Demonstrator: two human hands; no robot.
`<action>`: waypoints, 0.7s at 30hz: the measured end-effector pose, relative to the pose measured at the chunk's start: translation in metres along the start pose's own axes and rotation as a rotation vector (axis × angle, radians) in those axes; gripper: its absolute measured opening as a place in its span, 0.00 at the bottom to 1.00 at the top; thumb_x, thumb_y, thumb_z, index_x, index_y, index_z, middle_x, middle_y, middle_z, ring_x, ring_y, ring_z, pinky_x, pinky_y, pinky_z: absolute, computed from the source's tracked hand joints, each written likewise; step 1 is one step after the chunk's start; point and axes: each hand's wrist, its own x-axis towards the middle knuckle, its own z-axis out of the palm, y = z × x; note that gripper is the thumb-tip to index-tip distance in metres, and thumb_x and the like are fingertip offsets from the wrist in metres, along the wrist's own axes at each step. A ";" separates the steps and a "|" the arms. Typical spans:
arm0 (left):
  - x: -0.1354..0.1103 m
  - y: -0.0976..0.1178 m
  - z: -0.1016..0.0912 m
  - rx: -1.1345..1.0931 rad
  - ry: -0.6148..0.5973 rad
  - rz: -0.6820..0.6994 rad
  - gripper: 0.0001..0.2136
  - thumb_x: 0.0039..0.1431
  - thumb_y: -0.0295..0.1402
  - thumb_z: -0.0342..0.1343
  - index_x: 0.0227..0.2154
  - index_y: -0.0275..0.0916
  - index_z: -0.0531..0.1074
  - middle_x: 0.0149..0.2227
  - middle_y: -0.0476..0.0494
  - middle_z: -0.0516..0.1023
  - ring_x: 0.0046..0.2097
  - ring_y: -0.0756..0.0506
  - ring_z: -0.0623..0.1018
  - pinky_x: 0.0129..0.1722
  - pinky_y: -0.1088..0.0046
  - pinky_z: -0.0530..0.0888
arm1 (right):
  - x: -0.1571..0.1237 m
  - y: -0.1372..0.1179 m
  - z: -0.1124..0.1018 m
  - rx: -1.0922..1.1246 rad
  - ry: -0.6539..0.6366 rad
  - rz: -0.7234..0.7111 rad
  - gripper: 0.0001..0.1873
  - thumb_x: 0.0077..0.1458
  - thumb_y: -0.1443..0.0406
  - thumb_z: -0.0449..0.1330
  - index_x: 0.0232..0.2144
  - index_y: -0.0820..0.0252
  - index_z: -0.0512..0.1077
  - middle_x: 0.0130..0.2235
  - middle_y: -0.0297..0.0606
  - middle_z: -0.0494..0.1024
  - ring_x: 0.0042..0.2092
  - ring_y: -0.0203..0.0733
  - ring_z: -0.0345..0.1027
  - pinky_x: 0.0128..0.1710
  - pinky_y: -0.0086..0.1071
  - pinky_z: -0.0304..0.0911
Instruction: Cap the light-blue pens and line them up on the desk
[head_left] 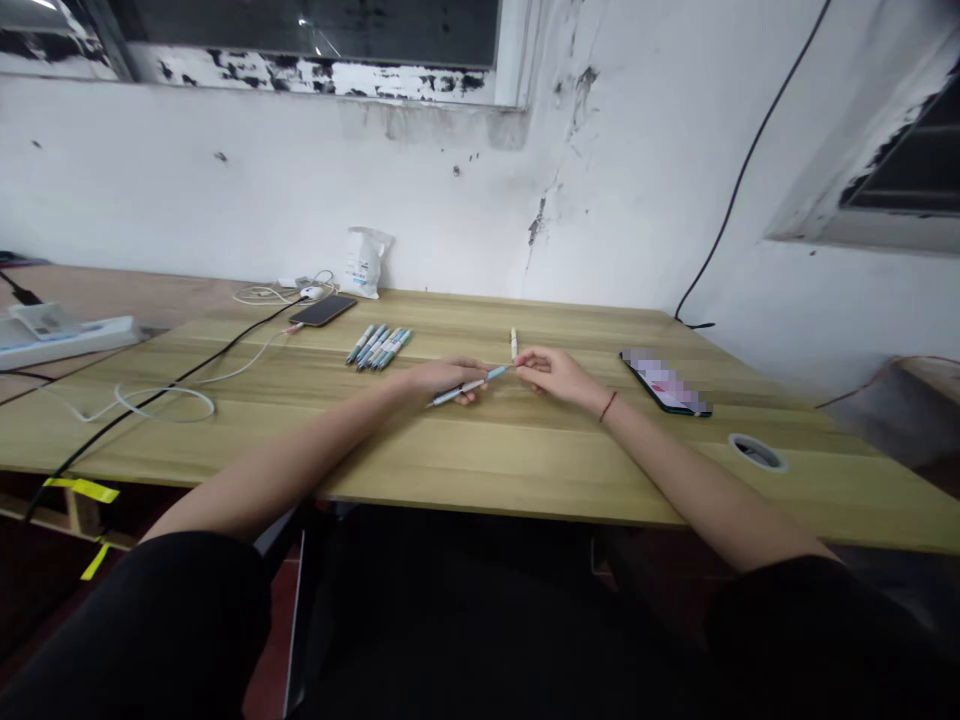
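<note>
My left hand [450, 378] is closed around a slim pen [459, 392] with a pale barrel and a light blue end, held at a slant above the wooden table [480, 460]. At the pen's blue end, the fingertips of my right hand [551, 375] are pinched together. What they hold is too small to make out. Just behind my right fingertips is a short white and yellow pen-like piece [514, 343] on the table. A row of several blue and green pens [379, 347] lies to the left of my left hand.
A phone [324, 310] with a white cable lies at the back left, near a white plastic packet [364, 262]. Another phone [664, 382] rests to the right, beside a round cable hole [757, 452]. A black cable [202, 370] crosses the table's left side toward a power strip [75, 340].
</note>
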 end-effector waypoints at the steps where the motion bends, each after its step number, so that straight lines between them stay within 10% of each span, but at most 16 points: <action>1: -0.001 0.001 0.001 -0.002 0.001 0.002 0.17 0.53 0.34 0.58 0.46 0.38 0.71 0.31 0.47 0.73 0.25 0.55 0.70 0.23 0.81 0.68 | 0.000 -0.001 0.000 0.012 -0.005 0.005 0.15 0.49 0.56 0.59 0.35 0.61 0.68 0.29 0.34 0.70 0.25 0.32 0.62 0.24 0.28 0.60; 21: -0.002 -0.001 -0.002 0.112 -0.061 0.071 0.21 0.49 0.37 0.61 0.46 0.37 0.69 0.27 0.50 0.70 0.23 0.56 0.66 0.21 0.80 0.62 | -0.001 -0.006 0.000 0.138 -0.005 0.040 0.14 0.47 0.60 0.64 0.35 0.61 0.69 0.34 0.38 0.74 0.28 0.33 0.67 0.30 0.31 0.66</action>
